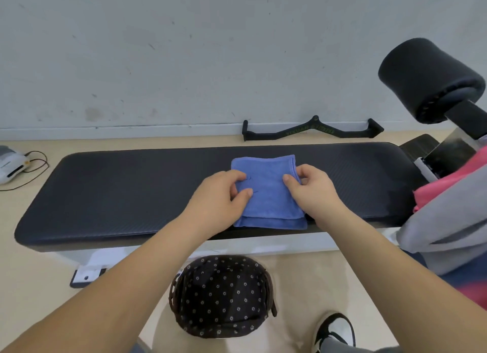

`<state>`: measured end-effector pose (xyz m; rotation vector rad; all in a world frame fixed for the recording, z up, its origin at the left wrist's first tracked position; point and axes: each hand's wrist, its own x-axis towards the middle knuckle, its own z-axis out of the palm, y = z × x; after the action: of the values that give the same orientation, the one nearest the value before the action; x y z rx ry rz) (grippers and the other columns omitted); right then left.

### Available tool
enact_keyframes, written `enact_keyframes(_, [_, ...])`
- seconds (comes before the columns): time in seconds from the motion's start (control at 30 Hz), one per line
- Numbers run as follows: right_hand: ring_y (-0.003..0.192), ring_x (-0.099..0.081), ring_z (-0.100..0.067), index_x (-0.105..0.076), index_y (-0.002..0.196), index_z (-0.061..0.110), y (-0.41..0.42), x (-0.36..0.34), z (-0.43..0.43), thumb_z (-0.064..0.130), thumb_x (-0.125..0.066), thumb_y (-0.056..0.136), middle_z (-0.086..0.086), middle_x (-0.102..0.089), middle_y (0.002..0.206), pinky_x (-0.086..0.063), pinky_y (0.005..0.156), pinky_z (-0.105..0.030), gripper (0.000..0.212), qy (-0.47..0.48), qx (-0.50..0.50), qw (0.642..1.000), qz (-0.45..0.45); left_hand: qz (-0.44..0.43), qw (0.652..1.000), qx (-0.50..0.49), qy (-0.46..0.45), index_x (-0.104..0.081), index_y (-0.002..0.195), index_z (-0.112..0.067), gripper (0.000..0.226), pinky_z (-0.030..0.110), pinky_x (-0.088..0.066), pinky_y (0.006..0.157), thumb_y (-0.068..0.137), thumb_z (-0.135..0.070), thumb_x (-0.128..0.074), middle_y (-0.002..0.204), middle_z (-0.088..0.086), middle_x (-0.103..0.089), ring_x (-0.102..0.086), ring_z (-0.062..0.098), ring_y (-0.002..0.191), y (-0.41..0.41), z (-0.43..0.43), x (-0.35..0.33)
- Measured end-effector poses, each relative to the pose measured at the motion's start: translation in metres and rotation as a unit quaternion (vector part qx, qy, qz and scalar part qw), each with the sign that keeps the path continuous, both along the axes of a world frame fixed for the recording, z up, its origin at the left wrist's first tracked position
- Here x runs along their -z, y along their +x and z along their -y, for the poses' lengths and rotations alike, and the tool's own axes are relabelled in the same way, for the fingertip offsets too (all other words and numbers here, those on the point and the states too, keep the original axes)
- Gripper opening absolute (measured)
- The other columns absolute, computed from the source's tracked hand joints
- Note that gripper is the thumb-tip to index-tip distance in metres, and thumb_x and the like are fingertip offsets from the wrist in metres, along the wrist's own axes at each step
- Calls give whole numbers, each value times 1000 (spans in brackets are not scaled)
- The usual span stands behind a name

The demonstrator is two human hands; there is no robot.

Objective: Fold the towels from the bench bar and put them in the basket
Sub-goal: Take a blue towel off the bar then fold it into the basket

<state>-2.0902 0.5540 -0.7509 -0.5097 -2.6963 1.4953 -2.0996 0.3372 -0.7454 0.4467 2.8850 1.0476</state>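
As our left hand (221, 192) and right hand (313, 193) pinch the blue towel (267, 202) | folded, on table (118, 189) | basket (174, 290) near

Bench, left: pad of the bench (118, 194) is bare from the blue towel (268, 197) to its left end.
Bench, right: short bare strip, then the draped grey towel (448, 229) and pink towel (432, 192).
Above right: foam roller (432, 78) overhangs.
Floor, front: basket (221, 294) mouth open upward, just below the bench edge.
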Motion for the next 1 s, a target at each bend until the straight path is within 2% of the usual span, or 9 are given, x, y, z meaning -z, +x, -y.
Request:
enact_keyframes(0.1, [83, -66, -23, -64, 92, 13, -1, -2, 1, 25, -60, 97, -4, -68, 89, -55, 70, -39, 14, -12, 27, 999, 18, 8, 997, 51, -53, -51, 142, -29, 69, 25, -45, 79, 85, -64, -67, 102, -14, -50, -54, 5, 90, 9, -1, 1])
enact_keyframes(0.17, [77, -61, -20, -63, 93, 9, -1, -2, 3, 24, -59, 95, -2, -64, 84, -51, 65, -34, 15, -9, 29, 999, 26, 24, 992, 78, -94, -42, 145, -35, 80, 31, -52, 85, 77, -68, -69, 113, -15, -44, -57, 10, 99, 12, 3, 3])
enact_keyframes(0.27, [72, -55, -18, -61, 97, 3, -2, -3, 5, 24, -58, 94, -4, -58, 81, -46, 62, -33, 21, -7, 29, 999, 34, -20, 992, 85, -93, -47, 138, -34, 59, 38, -56, 79, 83, -47, -64, 106, -15, -41, -59, 14, 89, 11, 6, 6])
enact_keyframes(0.33, [71, -53, -17, -59, 92, 3, -3, -3, 3, 23, -57, 95, -4, -56, 81, -44, 61, -32, 21, -24, 36, 998, 38, -58, 991, 85, -82, -52, 135, -32, 51, 34, -54, 72, 86, -39, -61, 103, -17, -38, -54, 11, 79, 12, 6, 7])
enact_keyframes(0.47, [72, -55, -16, -59, 97, 1, -3, -5, 0, 26, -56, 98, -5, -60, 87, -45, 58, -26, 25, -51, 48, 997, 41, -90, 990, 83, -75, -58, 133, -29, 44, 34, -52, 67, 90, -35, -54, 109, -13, -43, -55, 15, 78, 15, 4, 10])
enact_keyframes(0.57, [72, -58, -16, -62, 104, 4, -2, -5, 2, 29, -56, 99, -4, -63, 88, -48, 54, -26, 26, -43, 38, 998, 38, -114, 991, 53, -47, -65, 123, -25, 34, 35, -51, 62, 91, -30, -54, 102, -11, -44, -54, 18, 72, 10, 4, 8])
enact_keyframes(0.67, [74, -56, -18, -62, 102, 4, -3, -4, 4, 25, -55, 94, -5, -61, 85, -47, 63, -33, 24, -25, 38, 998, 53, -121, 986, 42, -111, -59, 125, -23, 38, 31, -45, 54, 88, -33, -60, 103, -7, -43, -49, 18, 66, 9, 1, 10])
enact_keyframes(0.83, [74, -53, -19, -59, 101, 1, -2, -5, 4, 19, -55, 91, -5, -57, 83, -47, 64, -37, 20, -16, 37, 997, 64, -108, 978, 42, -174, -54, 126, -25, 34, 38, -54, 65, 94, -34, -50, 98, -5, -54, -59, 24, 74, 13, -2, 4])
enact_keyframes(1.0, [76, -57, -20, -59, 100, 7, -3, -2, 4, 17, -54, 95, -5, -58, 85, -53, 67, -39, 13, 10, 34, 998, 49, -87, 979, 52, -178, -54, 126, -26, 32, 42, -54, 70, 95, -25, -52, 97, -4, -49, -58, 24, 79, 14, 5, 2])
